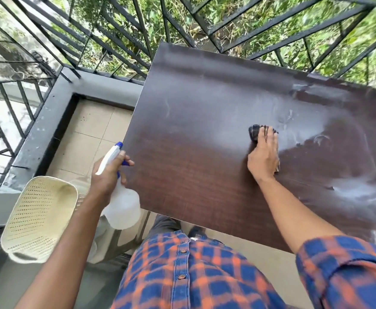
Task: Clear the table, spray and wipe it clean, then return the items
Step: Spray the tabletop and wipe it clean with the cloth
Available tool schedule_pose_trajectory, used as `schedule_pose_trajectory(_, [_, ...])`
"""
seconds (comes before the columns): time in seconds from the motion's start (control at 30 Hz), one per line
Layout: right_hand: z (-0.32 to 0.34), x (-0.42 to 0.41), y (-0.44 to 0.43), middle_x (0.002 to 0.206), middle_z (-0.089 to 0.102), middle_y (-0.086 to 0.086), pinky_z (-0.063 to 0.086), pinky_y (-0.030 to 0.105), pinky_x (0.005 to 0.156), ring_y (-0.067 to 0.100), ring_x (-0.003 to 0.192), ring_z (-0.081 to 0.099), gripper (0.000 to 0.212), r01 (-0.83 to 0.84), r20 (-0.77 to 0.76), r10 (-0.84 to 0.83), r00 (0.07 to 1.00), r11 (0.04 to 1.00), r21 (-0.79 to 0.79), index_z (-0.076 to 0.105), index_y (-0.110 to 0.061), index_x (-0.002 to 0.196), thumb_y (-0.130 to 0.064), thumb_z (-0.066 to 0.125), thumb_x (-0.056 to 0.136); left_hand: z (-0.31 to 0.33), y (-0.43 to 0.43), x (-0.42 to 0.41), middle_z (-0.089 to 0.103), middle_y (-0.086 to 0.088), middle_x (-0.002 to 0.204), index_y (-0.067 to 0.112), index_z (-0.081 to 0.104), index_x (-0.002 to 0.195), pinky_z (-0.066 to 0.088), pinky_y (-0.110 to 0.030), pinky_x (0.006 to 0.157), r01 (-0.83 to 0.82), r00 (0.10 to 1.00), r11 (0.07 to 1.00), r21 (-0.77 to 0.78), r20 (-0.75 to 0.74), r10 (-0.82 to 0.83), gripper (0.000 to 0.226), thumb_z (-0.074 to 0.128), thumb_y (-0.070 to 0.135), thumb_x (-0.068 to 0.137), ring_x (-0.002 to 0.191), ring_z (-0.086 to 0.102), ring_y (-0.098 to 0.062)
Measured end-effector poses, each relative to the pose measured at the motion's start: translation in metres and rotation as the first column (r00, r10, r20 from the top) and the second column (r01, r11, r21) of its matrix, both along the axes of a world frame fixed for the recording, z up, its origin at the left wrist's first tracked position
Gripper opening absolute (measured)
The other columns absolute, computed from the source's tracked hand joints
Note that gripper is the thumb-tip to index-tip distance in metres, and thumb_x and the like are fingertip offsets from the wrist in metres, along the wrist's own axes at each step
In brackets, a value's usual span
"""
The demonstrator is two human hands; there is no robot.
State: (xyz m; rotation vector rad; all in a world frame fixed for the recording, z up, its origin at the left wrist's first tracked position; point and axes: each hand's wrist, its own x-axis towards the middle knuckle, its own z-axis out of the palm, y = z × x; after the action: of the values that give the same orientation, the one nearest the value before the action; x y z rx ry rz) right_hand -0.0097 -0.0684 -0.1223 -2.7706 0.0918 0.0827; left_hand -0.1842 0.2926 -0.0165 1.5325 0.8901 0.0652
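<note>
From the head camera, looking straight down: the dark brown table fills the middle and right of the view, its far edge close against a black metal railing with green foliage behind it. The right hand lies flat on the tabletop, right of centre, fingers stretched out and pressing down on a dark cloth. The cloth bunches out beyond the fingertips and another corner of it peeks from under the heel of the palm. Around and past that hand, pale wet streaks and a milky film spread over the right half of the wood; the left half looks dry and evenly brown.

Over to the left hand: it hangs off the table's left edge, above the floor, curled round the neck of the spray bottle. That is a clear bottle with a white head and blue nozzle, the nozzle pointing up and away, and one finger sits at the blue trigger. The bottle's round body hangs below the hand, just beside the table's near-left corner.

Below the left forearm sits a cream perforated basket, tilted with its opening towards the camera; what it rests on, I cannot tell. Beige floor tiles show between railing and table. An orange and blue checked shirt fills the bottom.
</note>
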Motion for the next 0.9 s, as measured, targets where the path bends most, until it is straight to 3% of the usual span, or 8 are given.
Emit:
schedule_pose_trajectory(0.1, [0.003, -0.038, 0.051, 0.167, 0.017, 0.012, 0.014, 0.044, 0.125, 0.033, 0.154, 0.013, 0.069, 0.019, -0.009, -0.019, 1.000, 1.000, 0.019, 0.030, -0.010, 0.157, -0.001, 0.046, 0.090, -0.001, -0.003, 0.016, 0.076, -0.007, 0.088, 0.020, 0.070, 0.082, 0.042, -0.028, 0.047, 0.026, 1.000, 0.999, -0.041, 0.008, -0.026, 0.025, 0.064, 0.041, 0.094, 0.040, 0.042, -0.023])
schedule_pose_trajectory(0.17, [-0.003, -0.083, 0.086, 0.165, 0.024, 0.010, 0.019, 0.046, 0.124, 0.033, 0.153, 0.020, 0.070, -0.289, 0.014, 0.289, 0.957, 0.957, 0.034, 0.036, -0.011, 0.155, -0.001, 0.048, 0.087, -0.002, -0.005, 0.029, 0.076, -0.008, 0.089, 0.023, 0.071, 0.080, 0.043, -0.030, 0.048, 0.057, 0.998, 0.996, -0.064, 0.007, -0.056, 0.025, 0.064, 0.043, 0.092, 0.040, 0.042, -0.023])
schedule_pose_trajectory(0.23, [-0.009, -0.124, 0.099, 0.163, 0.031, 0.008, 0.022, 0.045, 0.123, 0.031, 0.151, 0.028, 0.066, -0.646, 0.006, 0.646, 0.763, 0.763, 0.020, 0.043, -0.013, 0.152, -0.004, 0.051, 0.086, -0.003, -0.007, 0.042, 0.075, -0.007, 0.087, 0.024, 0.072, 0.078, 0.043, -0.028, 0.046, 0.087, 0.996, 0.993, -0.080, 0.010, -0.087, 0.025, 0.064, 0.042, 0.092, 0.039, 0.042, -0.022])
schedule_pose_trajectory(0.3, [-0.012, -0.128, 0.085, 0.161, 0.035, 0.006, 0.025, 0.044, 0.122, 0.029, 0.149, 0.032, 0.063, -0.779, -0.007, 0.779, 0.628, 0.628, 0.004, 0.045, -0.015, 0.151, -0.008, 0.047, 0.088, -0.002, -0.006, 0.056, 0.074, -0.007, 0.087, 0.025, 0.072, 0.077, 0.042, -0.027, 0.044, 0.123, 0.992, 0.989, -0.087, 0.019, -0.122, 0.025, 0.064, 0.041, 0.094, 0.039, 0.043, -0.021])
schedule_pose_trajectory(0.47, [-0.002, -0.056, 0.017, 0.163, 0.031, 0.007, 0.028, 0.052, 0.120, 0.030, 0.151, 0.027, 0.064, -0.284, -0.038, 0.282, 0.959, 0.955, -0.088, 0.041, -0.015, 0.153, -0.005, 0.050, 0.090, 0.006, 0.001, 0.092, 0.073, -0.003, 0.087, 0.034, 0.074, 0.077, 0.042, -0.026, 0.046, 0.183, 0.983, 0.979, -0.091, 0.037, -0.180, 0.024, 0.061, 0.037, 0.097, 0.039, 0.041, -0.021])
schedule_pose_trajectory(0.67, [0.011, 0.043, 0.059, 0.168, 0.017, 0.007, 0.017, 0.047, 0.123, 0.031, 0.154, 0.014, 0.076, 0.179, -0.089, -0.188, 0.978, 0.978, -0.108, 0.028, -0.016, 0.158, -0.009, 0.056, 0.088, 0.005, 0.031, 0.124, 0.072, -0.004, 0.089, 0.017, 0.067, 0.084, 0.038, -0.032, 0.054, 0.187, 0.982, 0.982, -0.028, 0.008, -0.187, 0.026, 0.058, 0.034, 0.101, 0.040, 0.041, -0.023])
schedule_pose_trajectory(0.8, [0.010, 0.063, 0.178, 0.169, 0.013, 0.006, 0.018, 0.046, 0.123, 0.031, 0.154, 0.012, 0.071, -0.191, -0.097, 0.186, 0.978, 0.981, -0.040, 0.027, -0.018, 0.158, -0.014, 0.050, 0.091, 0.003, 0.058, 0.141, 0.072, -0.003, 0.087, 0.016, 0.068, 0.084, 0.039, -0.033, 0.056, 0.178, 0.984, 0.984, -0.031, -0.007, -0.179, 0.027, 0.059, 0.038, 0.097, 0.041, 0.042, -0.025])
schedule_pose_trajectory(0.9, [0.000, 0.028, 0.242, 0.168, 0.018, 0.003, 0.020, 0.047, 0.122, 0.030, 0.153, 0.019, 0.072, -0.509, -0.082, 0.505, 0.859, 0.860, -0.038, 0.031, -0.020, 0.156, -0.015, 0.050, 0.087, 0.002, 0.075, 0.153, 0.072, -0.003, 0.089, 0.017, 0.069, 0.083, 0.041, -0.033, 0.057, 0.189, 0.982, 0.982, -0.023, -0.021, -0.189, 0.027, 0.058, 0.039, 0.096, 0.042, 0.043, -0.026])
